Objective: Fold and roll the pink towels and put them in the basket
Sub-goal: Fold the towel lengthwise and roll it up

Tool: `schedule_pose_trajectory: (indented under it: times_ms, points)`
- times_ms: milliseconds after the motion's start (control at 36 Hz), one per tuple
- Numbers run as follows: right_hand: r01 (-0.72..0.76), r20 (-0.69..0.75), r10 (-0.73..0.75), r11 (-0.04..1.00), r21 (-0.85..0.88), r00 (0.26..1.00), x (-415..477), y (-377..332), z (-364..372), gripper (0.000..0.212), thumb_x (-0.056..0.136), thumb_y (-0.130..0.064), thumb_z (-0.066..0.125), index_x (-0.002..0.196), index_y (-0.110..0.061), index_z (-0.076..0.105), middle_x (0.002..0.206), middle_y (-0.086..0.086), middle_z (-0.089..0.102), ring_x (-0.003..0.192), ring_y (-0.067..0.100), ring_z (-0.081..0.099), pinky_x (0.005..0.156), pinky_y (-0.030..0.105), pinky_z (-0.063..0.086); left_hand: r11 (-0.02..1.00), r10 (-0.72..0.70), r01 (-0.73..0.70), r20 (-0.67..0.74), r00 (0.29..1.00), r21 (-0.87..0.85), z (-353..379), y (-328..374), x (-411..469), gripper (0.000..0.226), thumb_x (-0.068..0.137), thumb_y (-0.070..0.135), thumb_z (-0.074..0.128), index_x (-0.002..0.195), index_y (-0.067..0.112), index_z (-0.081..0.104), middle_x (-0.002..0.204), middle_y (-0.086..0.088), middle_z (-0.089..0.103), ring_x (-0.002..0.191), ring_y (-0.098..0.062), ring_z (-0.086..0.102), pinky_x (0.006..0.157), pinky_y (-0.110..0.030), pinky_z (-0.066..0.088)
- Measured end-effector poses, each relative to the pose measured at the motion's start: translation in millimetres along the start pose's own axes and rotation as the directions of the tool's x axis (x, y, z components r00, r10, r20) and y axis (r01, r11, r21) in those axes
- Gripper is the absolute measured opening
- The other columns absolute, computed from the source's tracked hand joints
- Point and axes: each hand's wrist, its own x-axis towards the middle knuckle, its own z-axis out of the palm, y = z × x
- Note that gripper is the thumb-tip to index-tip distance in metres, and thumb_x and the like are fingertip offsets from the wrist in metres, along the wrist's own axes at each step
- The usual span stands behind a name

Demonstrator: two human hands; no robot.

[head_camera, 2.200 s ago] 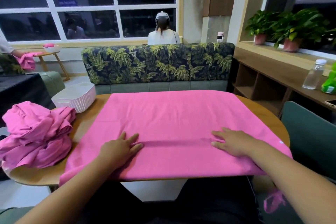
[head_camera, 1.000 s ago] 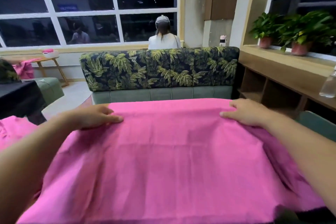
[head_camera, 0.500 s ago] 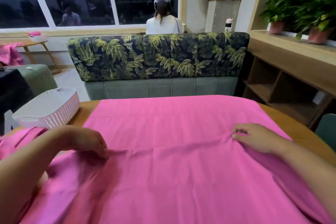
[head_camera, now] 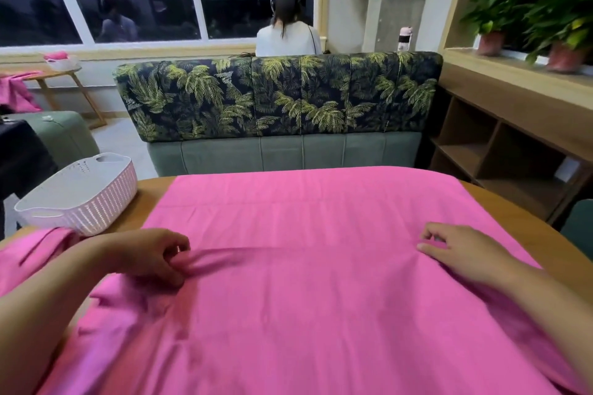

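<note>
A large pink towel (head_camera: 308, 266) lies spread over the round wooden table (head_camera: 150, 199). My left hand (head_camera: 150, 258) pinches a raised fold of the towel near its left side. On the right side my right hand (head_camera: 465, 253) rests on the cloth with its fingertips curled onto a crease; whether it pinches the cloth is unclear. The white slotted basket (head_camera: 80, 196) stands on the table's far left, nothing showing above its rim. A heap of other pink towels (head_camera: 29, 253) lies at the left edge, partly behind my left forearm.
A sofa with a palm-leaf back (head_camera: 279, 96) stands just beyond the table, a person (head_camera: 287, 29) seated behind it facing away. Wooden shelves (head_camera: 500, 151) and potted plants (head_camera: 526, 19) line the right wall. A small side table (head_camera: 61, 80) with pink cloth stands far left.
My hands reached to the far edge of the towel, then drew back toward me to its middle. The left hand now pinches up a fold of cloth.
</note>
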Motion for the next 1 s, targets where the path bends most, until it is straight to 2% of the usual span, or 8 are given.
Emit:
schedule_pose_trajectory:
  times_ms: [83, 194, 278, 389, 472, 583, 694, 1000]
  points:
    - [0.010, -0.021, -0.010, 0.999, 0.038, 1.000, -0.2, 0.2, -2.8, 0.015, 0.100, -0.052, 0.061, 0.088, -0.041, 0.061, 0.085, -0.018, 0.067, 0.081, 0.005, 0.060, 0.075, 0.034, 0.053, 0.988, 0.023, -0.018, 0.026, 0.999, -0.151, -7.3, 3.5, -10.4, 0.061, 0.067, 0.071, 0.077, 0.083, 0.014, 0.066, 0.069, 0.010, 0.059, 0.063, -0.006, 0.050, 0.065, -0.030, 0.043]
    - [0.075, -0.146, -0.051, 0.984, 0.160, 0.988, 6.4, -1.3, -20.8, 0.010, 0.099, -0.043, 0.064, 0.089, -0.041, 0.062, 0.085, -0.019, 0.067, 0.083, 0.005, 0.062, 0.079, 0.036, 0.051, 0.781, 0.162, -0.190, -0.102, 0.982, -0.595, -26.7, 8.0, -25.4, 0.042, 0.072, 0.027, 0.086, 0.099, -0.002, 0.072, 0.094, -0.025, 0.071, 0.084, -0.027, 0.063, 0.079, -0.036, 0.048]
    - [0.135, -0.246, -0.081, 0.968, 0.213, 0.966, 23.9, -9.1, -46.2, 0.012, 0.098, -0.038, 0.068, 0.087, -0.037, 0.064, 0.081, -0.012, 0.067, 0.081, 0.011, 0.063, 0.079, 0.038, 0.050, 0.631, 0.149, -0.263, -0.218, 0.964, -0.730, -52.2, 14.1, -29.0, 0.057, 0.058, 0.023, 0.083, 0.094, -0.013, 0.058, 0.087, -0.026, 0.060, 0.081, -0.033, 0.052, 0.065, -0.035, 0.044]
    - [0.016, -0.335, 0.030, 0.991, 0.134, 0.942, 92.2, -28.9, -68.5, 0.010, 0.097, -0.046, 0.064, 0.089, -0.040, 0.066, 0.092, -0.010, 0.068, 0.090, 0.022, 0.063, 0.075, 0.036, 0.046, 0.794, -0.088, -0.271, -0.544, 0.835, -0.545, -90.2, 43.8, 25.3, 0.029, 0.070, 0.028, 0.072, 0.074, 0.005, 0.055, 0.063, -0.007, 0.056, 0.056, -0.020, 0.047, 0.050, -0.028, 0.036]
    - [-0.159, -0.362, 0.158, 0.987, 0.028, 0.919, 163.4, -37.8, -43.6, 0.015, 0.099, -0.045, 0.054, 0.099, -0.035, 0.064, 0.099, 0.000, 0.067, 0.099, 0.032, 0.066, 0.073, 0.037, 0.043, 0.956, -0.214, 0.013, -0.670, 0.710, -0.292, -80.5, 51.4, 112.3, 0.022, 0.093, 0.031, 0.060, 0.084, 0.014, 0.049, 0.089, -0.013, 0.069, 0.082, -0.034, 0.063, 0.069, -0.039, 0.042]
    - [-0.264, -0.344, 0.223, 0.961, -0.077, 0.912, 213.7, -29.4, 22.0, 0.021, 0.107, -0.036, 0.042, 0.115, -0.027, 0.059, 0.120, 0.007, 0.060, 0.112, 0.034, 0.061, 0.083, 0.042, 0.043, 0.949, -0.312, 0.183, -0.697, 0.646, -0.255, -26.2, 44.2, 182.5, 0.018, 0.101, 0.035, 0.050, 0.095, 0.020, 0.042, 0.110, -0.016, 0.069, 0.100, -0.040, 0.066, 0.074, -0.044, 0.039]
    - [-0.308, -0.384, 0.259, 0.949, -0.069, 0.886, 226.6, -19.8, 39.8, 0.025, 0.105, -0.036, 0.042, 0.118, -0.025, 0.060, 0.121, 0.008, 0.058, 0.114, 0.035, 0.057, 0.091, 0.047, 0.044, 0.942, -0.336, 0.200, -0.736, 0.587, -0.271, -14.6, 34.8, 194.0, 0.015, 0.100, 0.037, 0.051, 0.096, 0.023, 0.048, 0.106, -0.010, 0.071, 0.097, -0.037, 0.068, 0.074, -0.044, 0.041]
    - [-0.268, -0.443, 0.213, 0.961, -0.064, 0.871, 212.7, -9.4, 45.9, 0.026, 0.101, -0.032, 0.047, 0.117, -0.023, 0.066, 0.118, 0.007, 0.062, 0.112, 0.035, 0.059, 0.090, 0.047, 0.047, 0.958, -0.285, 0.185, -0.786, 0.548, -0.219, -3.6, 30.9, 184.5, 0.022, 0.102, 0.032, 0.051, 0.087, 0.019, 0.042, 0.100, -0.017, 0.068, 0.092, -0.040, 0.066, 0.069, -0.044, 0.042]
